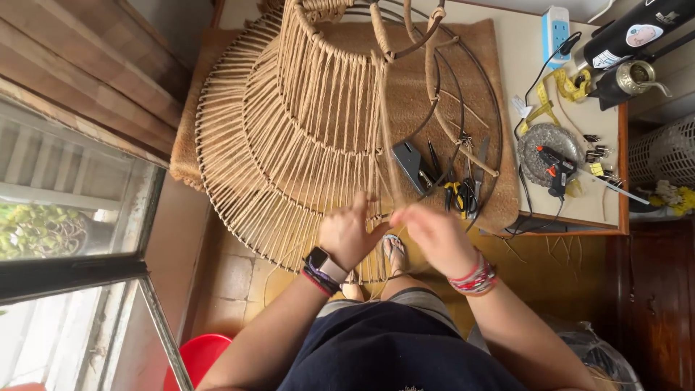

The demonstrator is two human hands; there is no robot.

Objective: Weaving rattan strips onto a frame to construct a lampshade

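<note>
Fingers (376,217) seemingly pinching cord (381,145)

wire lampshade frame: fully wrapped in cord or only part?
Part wrapped. The tiered wire lampshade frame carries tan cord on its left side; on the right, bare dark wire rings show. Both hands, left hand and right hand, are at the wrapped edge.

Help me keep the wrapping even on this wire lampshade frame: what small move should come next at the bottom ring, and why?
Probably pull the cord taut and snug it against the last wrapped strand. Both hands, left hand and right hand, meet at the lower ring of the frame, where the cord wrapping ends and bare wire begins to the right.
</note>
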